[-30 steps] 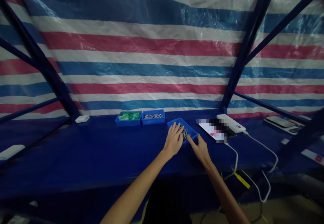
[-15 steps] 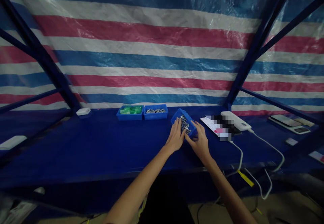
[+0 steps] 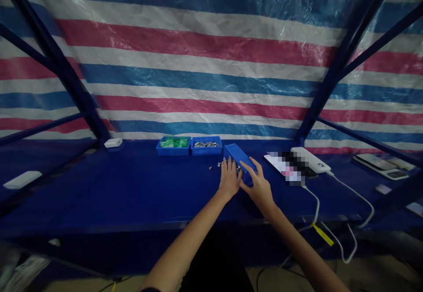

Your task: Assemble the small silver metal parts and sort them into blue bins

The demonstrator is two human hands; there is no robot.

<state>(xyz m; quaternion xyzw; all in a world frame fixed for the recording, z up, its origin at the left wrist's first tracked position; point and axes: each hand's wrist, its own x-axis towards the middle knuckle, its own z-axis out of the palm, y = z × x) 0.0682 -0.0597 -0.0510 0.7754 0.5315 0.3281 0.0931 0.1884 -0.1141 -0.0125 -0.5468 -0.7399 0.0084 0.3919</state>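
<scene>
"Bin position?"

"The tipped blue bin (image 3: 239, 153) is on the dark blue table (image 3: 132, 190), ahead of the two hands and leaning toward the left hand (image 3: 229, 182)."

"Right-hand state?"

"The right hand (image 3: 261, 188) grips the near end of the bin. Its fingers curve over the upper edge, slightly parted; the thumb sits lower, apart from the index finger."

"Left-hand state?"

"Its fingers are extended forward and slightly spread, palm down, just beside the bin. Whether the fingertips press on any part cannot be told."

"Loose parts?"

"Small metal fasteners (image 3: 219, 164) lie on the table around the left fingertips. Some are partly hidden by that hand."

"Adjacent equipment?"

"Two upright bins stand side by side, left of the tipped one: a bin of green packets (image 3: 173, 152) and a bin of metal pieces (image 3: 206, 151). To the right lie a lit flat screen (image 3: 279, 165) and a white device (image 3: 310, 160) with a white cable (image 3: 317, 204)."
</scene>
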